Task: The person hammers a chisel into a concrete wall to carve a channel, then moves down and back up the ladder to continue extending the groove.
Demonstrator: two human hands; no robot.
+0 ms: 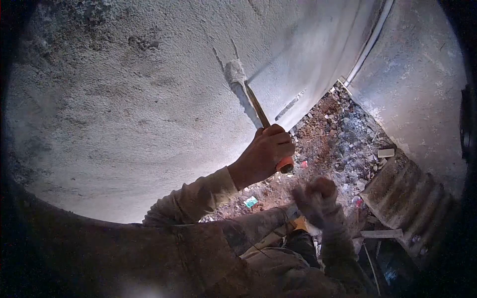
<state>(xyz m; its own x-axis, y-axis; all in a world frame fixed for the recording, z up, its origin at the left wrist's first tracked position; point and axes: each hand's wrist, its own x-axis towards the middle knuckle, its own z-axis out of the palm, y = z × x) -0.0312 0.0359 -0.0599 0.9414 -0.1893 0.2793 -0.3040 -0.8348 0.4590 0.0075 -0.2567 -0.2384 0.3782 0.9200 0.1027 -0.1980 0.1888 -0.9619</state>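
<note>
Left hand (271,149) clamped round chisel (257,105); tip above grip, at wall groove (244,102). Steady angle along groove likely gives best control. Right hand (319,201) below-right of grip, hold too blurred to judge.

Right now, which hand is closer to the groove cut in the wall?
Left. The left hand grips the chisel just below the groove in view, chisel tip at the groove. The right hand, blurred, is farther off, toward lower right.
</note>
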